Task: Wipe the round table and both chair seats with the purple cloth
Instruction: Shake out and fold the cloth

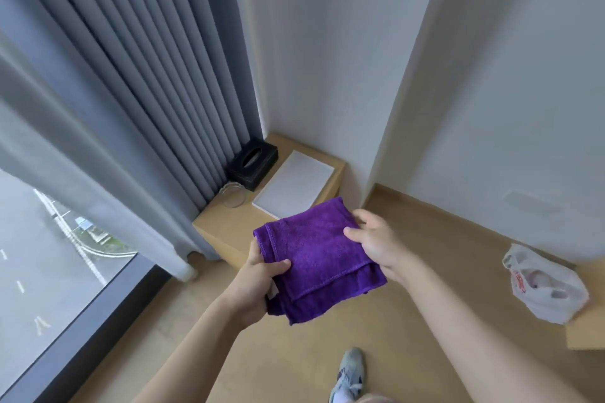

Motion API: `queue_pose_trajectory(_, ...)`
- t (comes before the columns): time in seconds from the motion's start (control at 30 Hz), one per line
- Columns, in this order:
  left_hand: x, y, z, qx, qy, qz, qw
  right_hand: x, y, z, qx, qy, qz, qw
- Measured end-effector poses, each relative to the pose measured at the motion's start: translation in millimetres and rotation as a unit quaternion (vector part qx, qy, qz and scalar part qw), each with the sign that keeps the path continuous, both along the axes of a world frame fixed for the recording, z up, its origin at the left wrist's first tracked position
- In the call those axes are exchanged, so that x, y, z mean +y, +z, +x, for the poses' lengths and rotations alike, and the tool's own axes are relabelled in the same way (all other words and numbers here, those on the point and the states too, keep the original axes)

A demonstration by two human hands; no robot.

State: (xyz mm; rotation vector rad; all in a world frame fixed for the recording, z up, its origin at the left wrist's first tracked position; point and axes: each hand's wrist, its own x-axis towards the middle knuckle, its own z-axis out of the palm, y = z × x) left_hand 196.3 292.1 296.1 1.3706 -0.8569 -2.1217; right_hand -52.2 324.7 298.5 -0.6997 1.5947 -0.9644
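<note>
- The long grey pleated curtains (108, 82) hang down my left side, with a glass window (49, 258) beside them looking onto a road far below.
- White walls (343, 59) meet in a corner ahead of me, above a pale wooden floor (409, 321).
- A low light-wood ledge (222, 232) sits in that corner, its near edge partly hidden behind the cloth I hold.
- On the ledge lie a flat white rectangular board (294, 183), a black tissue box (252, 159) against the curtain, and a clear glass dish (234, 196) just beside the box.
- A white plastic bag with red print (543, 285) rests on another light-wood surface (586, 330) at my right.
- The folded purple terry cloth (314, 258) is in the air between my hands, in front of the ledge and above the floor.
- My left hand (258, 278) grips the cloth's left edge, thumb on top and fingers underneath.
- My right hand (376, 242) holds the cloth's right side, thumb lying across the top and fingers curled behind it.
- My grey shoe (350, 373) shows on the floor below.
</note>
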Motion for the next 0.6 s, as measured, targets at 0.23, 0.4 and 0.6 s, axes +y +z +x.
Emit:
queue_pose_trajectory(0.23,-84.3,-39.7,-73.8,-0.041,0.061,0.020,0.997,-128.8,-45.6,-80.4,0.050,0.142,0.044,0.988)
queue_pose_trajectory(0.4,-130.7,-77.5,-104.1,-0.067,0.136,0.053,0.987,-211.3,-72.5,-95.0,0.089,0.230,0.078,0.966)
queue_pose_trajectory(0.6,-195.3,-138.7,-131.5,-0.091,0.191,0.106,0.972,-308.4,-123.8,-109.8,0.143,0.317,0.121,0.930)
